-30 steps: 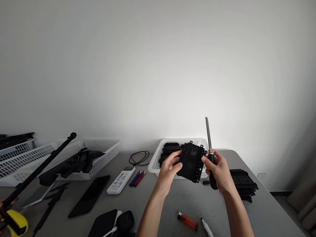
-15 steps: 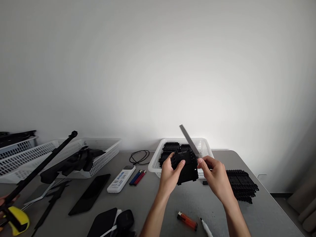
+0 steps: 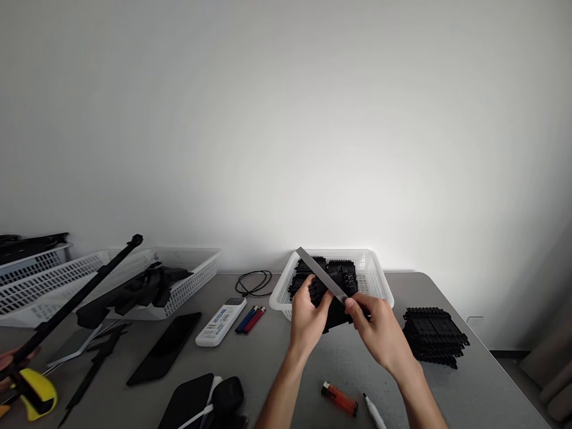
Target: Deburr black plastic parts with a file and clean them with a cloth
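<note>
My left hand (image 3: 308, 310) is closed on a black plastic part (image 3: 337, 320), a flat piece with toothed edges, thumb on its near face. Between the thumb and fingers of my right hand (image 3: 375, 322) is a flat grey metal strip (image 3: 322, 275). It slants up to the left, lying across the front of the black part. Whether it touches the part I cannot tell. Behind both hands stands a white basket (image 3: 384, 292) with several similar black parts (image 3: 342, 271) in it. A stack of such parts (image 3: 435, 335) lies on the table, right of my right hand.
An orange lighter (image 3: 339, 399) and a white marker (image 3: 373, 411) lie in front. Leftward are two lighters (image 3: 250, 320), a white box-shaped device (image 3: 221, 323), a cable (image 3: 253, 283), a phone (image 3: 164, 348) and more baskets (image 3: 196, 280). Another person's hand (image 3: 18, 357) holds a long black part (image 3: 84, 292).
My right hand has moved left and slightly down, and the metal strip has swung further left and flatter, now crossing the black part.
</note>
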A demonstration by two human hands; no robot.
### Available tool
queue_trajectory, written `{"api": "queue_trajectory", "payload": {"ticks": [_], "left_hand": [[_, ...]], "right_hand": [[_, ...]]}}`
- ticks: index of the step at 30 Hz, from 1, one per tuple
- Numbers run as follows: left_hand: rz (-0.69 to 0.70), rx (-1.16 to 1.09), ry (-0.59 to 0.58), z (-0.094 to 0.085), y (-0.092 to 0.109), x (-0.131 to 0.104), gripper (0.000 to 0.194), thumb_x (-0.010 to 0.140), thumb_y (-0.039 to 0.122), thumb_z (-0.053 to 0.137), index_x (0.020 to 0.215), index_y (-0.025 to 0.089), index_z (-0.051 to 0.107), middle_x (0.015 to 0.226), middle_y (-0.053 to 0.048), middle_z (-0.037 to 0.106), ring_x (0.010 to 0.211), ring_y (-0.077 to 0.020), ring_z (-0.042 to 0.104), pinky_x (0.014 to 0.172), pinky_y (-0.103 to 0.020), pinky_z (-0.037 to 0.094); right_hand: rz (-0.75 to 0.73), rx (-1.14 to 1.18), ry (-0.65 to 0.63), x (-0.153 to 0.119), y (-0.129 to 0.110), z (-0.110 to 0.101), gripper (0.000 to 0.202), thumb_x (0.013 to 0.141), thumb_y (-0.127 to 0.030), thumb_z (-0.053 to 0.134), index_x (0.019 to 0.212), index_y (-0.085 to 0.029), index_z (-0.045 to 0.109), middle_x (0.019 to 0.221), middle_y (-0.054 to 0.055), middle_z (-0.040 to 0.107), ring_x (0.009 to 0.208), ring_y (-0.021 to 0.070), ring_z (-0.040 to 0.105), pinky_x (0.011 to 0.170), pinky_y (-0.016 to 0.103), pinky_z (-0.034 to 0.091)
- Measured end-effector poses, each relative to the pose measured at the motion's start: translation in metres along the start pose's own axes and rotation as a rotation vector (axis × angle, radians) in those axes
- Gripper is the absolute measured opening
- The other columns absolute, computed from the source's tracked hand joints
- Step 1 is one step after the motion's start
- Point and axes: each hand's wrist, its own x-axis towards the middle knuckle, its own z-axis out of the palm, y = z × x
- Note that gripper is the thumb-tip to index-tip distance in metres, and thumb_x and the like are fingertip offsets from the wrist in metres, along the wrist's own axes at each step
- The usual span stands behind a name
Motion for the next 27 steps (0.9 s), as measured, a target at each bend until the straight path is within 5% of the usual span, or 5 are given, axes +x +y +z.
{"api": "queue_trajectory", "payload": {"ticks": [7, 22, 27], "left_hand": [[-0.061, 0.004, 0.074, -0.002, -0.011, 0.003, 0.055, 0.068, 0.044, 0.078, 0.115, 0.018, 0.063, 0.109, -0.014, 0.071, 0.115, -0.0330, 0.061, 0.096, -0.042, 0.048], [0.002, 0.067, 0.075, -0.001, -0.013, 0.003, 0.052, 0.072, 0.044, 0.074, 0.116, 0.018, 0.064, 0.115, -0.014, 0.070, 0.120, -0.0334, 0.059, 0.100, -0.042, 0.045], [0.005, 0.068, 0.111, -0.001, -0.013, 0.004, 0.052, 0.069, 0.043, 0.076, 0.114, 0.017, 0.065, 0.111, -0.014, 0.071, 0.117, -0.0348, 0.061, 0.100, -0.045, 0.045]], "right_hand": [[0.062, -0.007, 0.114, 0.001, 0.008, -0.001, 0.048, 0.095, -0.055, 0.040, 0.068, -0.020, 0.057, 0.058, 0.000, 0.051, 0.055, 0.0145, 0.040, 0.051, 0.026, 0.026], [0.114, 0.081, -0.028, 0.002, 0.002, 0.003, 0.050, 0.096, -0.056, 0.037, 0.068, -0.018, 0.055, 0.056, -0.002, 0.046, 0.054, 0.0127, 0.039, 0.052, 0.026, 0.024], [0.112, 0.030, 0.055, 0.002, 0.004, 0.003, 0.049, 0.096, -0.055, 0.037, 0.066, -0.018, 0.051, 0.057, -0.002, 0.045, 0.054, 0.0124, 0.036, 0.052, 0.026, 0.023]]}}
